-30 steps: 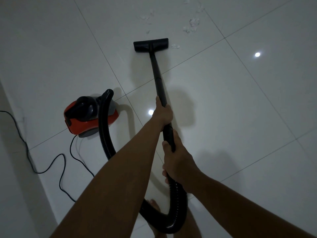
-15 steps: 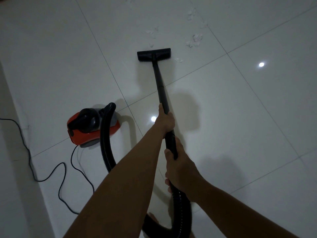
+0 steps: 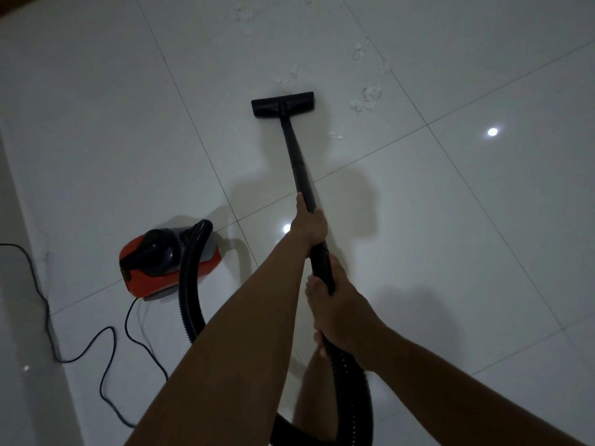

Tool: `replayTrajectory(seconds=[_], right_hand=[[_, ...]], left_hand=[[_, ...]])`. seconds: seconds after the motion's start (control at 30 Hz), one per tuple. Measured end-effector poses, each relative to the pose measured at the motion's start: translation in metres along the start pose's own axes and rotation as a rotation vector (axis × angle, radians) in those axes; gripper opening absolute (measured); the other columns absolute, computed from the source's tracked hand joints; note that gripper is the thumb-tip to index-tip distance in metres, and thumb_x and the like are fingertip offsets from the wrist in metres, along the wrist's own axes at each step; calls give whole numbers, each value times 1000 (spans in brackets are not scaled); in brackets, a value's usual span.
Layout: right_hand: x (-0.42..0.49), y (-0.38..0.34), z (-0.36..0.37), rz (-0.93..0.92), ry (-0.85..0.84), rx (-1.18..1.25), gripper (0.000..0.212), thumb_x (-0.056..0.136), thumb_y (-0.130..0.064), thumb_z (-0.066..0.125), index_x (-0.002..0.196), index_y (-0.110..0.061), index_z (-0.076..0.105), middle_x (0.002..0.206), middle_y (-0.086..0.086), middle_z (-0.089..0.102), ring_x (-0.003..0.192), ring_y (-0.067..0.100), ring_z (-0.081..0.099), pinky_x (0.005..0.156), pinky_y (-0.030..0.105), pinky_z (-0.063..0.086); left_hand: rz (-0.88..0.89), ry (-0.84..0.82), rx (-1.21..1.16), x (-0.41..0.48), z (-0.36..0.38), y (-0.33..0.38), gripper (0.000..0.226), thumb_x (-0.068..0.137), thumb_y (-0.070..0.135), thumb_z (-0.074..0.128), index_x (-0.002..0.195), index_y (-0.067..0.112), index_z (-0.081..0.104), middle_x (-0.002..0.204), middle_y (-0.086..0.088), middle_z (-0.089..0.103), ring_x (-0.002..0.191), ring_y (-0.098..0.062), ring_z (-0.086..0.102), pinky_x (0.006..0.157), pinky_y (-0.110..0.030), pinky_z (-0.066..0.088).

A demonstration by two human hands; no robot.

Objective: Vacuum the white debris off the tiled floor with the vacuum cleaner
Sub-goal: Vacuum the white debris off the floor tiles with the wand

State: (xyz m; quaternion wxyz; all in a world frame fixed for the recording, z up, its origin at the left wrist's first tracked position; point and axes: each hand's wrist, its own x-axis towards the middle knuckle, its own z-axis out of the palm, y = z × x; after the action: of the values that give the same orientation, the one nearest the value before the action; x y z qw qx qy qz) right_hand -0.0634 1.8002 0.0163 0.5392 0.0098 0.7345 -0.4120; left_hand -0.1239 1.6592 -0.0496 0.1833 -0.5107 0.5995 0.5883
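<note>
A black vacuum wand (image 3: pixel 297 156) runs from my hands up to its flat floor head (image 3: pixel 282 104), which lies on the white tiled floor (image 3: pixel 450 236). My left hand (image 3: pixel 309 225) grips the wand higher up. My right hand (image 3: pixel 338 304) grips it lower, where the ribbed hose (image 3: pixel 351 375) joins. White debris (image 3: pixel 367 98) lies in a clump right of the head, a small bit (image 3: pixel 335 135) sits behind it to the right, and more flecks (image 3: pixel 288 79) lie just beyond the head.
The red and black vacuum body (image 3: pixel 164 260) stands on the floor to the left, its hose (image 3: pixel 190 284) curving down behind my left arm. A black power cord (image 3: pixel 106 349) snakes across the floor at lower left. My foot (image 3: pixel 314 289) shows beneath my arms.
The floor head has slid forward, up to the flecks beyond it, leaving the small bit behind on the right. The view has tilted, so everything sits lower in frame.
</note>
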Motion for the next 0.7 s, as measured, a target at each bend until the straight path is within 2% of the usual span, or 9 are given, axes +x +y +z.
replayTrajectory(seconds=[0.07, 0.13, 0.2, 0.27, 0.37, 0.5, 0.63, 0.7], right_hand=[[15, -12, -7, 5, 5, -5, 55, 106, -44, 44, 155, -50, 20, 129, 20, 57, 71, 25, 64, 46, 22, 52], [30, -24, -15, -6, -12, -4, 55, 107, -42, 43, 156, -50, 19, 121, 18, 60, 68, 22, 63, 45, 21, 51], [45, -34, -22, -8, -27, -17, 54, 108, -41, 43, 155, -50, 19, 114, 17, 61, 61, 20, 62, 44, 22, 50], [58, -42, -26, -3, -25, -45, 54, 107, -42, 43, 154, -53, 18, 115, 19, 63, 57, 19, 63, 44, 24, 51], [73, -51, -34, -30, -40, -68, 55, 107, -45, 44, 152, -58, 15, 100, 18, 66, 50, 19, 61, 45, 28, 53], [86, -72, -50, 38, -47, -113, 58, 106, -49, 41, 149, -67, 7, 78, 11, 65, 52, 18, 62, 47, 27, 53], [99, -92, -60, 50, -50, -153, 60, 106, -49, 39, 152, -64, 2, 76, 9, 64, 52, 17, 64, 47, 26, 53], [104, -98, -63, 48, -47, -176, 60, 107, -49, 38, 152, -63, 2, 78, 9, 65, 51, 16, 64, 45, 24, 52]], left_hand=[[4, 2, -23, 13, -4, 14, 66, 105, 31, 32, 154, 38, -12, 98, -4, 52, 75, -19, 54, 73, -34, 48], [7, 15, -28, 27, -6, 28, 65, 106, 30, 32, 154, 38, -11, 103, -1, 48, 77, -19, 54, 75, -35, 48], [8, 26, -31, 41, -8, 40, 65, 106, 30, 32, 154, 37, -11, 96, 0, 48, 75, -18, 54, 70, -33, 47], [7, 39, -32, 54, -9, 50, 64, 106, 30, 31, 154, 37, -11, 95, -2, 49, 72, -17, 53, 66, -31, 46], [12, 50, -27, 70, -8, 62, 64, 107, 31, 31, 154, 37, -11, 114, -8, 52, 70, -14, 53, 56, -26, 41], [18, 76, -35, 89, -8, 78, 64, 106, 33, 31, 154, 39, -11, 132, -14, 53, 72, -15, 54, 68, -28, 43], [13, 93, -28, 104, -13, 96, 64, 106, 33, 31, 154, 38, -11, 127, -15, 55, 70, -14, 53, 55, -25, 39], [10, 96, -18, 107, -13, 104, 64, 106, 32, 31, 154, 37, -11, 125, -14, 55, 68, -13, 51, 54, -24, 39]])
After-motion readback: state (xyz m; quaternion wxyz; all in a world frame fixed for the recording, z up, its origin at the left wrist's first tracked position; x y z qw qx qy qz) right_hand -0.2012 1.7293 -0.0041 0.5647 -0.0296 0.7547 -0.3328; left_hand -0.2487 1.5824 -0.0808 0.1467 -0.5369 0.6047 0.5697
